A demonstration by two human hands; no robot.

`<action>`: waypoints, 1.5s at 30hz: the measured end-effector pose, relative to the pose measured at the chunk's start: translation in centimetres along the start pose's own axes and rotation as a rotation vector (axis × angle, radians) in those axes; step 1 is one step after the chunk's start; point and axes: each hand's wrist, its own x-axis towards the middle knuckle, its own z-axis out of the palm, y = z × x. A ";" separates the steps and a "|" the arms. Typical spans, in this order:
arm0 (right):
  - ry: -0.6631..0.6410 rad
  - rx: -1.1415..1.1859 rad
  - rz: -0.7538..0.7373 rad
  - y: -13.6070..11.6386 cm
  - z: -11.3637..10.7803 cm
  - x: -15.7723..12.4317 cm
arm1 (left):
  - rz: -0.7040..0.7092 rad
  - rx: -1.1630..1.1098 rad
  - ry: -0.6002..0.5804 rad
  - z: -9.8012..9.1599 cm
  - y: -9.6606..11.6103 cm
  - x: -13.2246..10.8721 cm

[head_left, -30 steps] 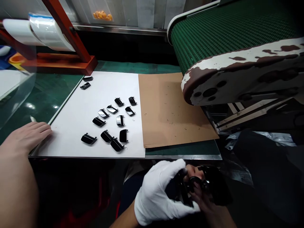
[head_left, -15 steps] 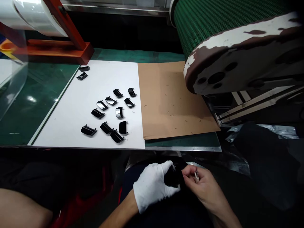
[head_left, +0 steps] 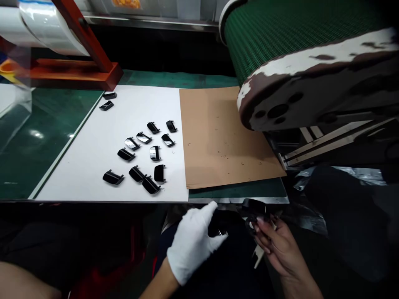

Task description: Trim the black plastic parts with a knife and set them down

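Head view: gloved hand point(head_left: 191, 247) spread open

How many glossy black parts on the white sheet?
13 parts, all on the sheet: two at its far left corner, eleven clustered mid-sheet. More may be hidden.

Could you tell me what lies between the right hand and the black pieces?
The head view shows a green mat and brown cardboard between the right hand and the black pieces.

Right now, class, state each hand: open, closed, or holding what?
Left gloved hand: open, nothing clearly held.
Right bare hand: closed on a glossy black part.
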 end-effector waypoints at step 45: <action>-0.392 0.180 0.123 -1.9 3.7 1.6 | 0.333 -0.585 0.238 -2.1 1.4 1.4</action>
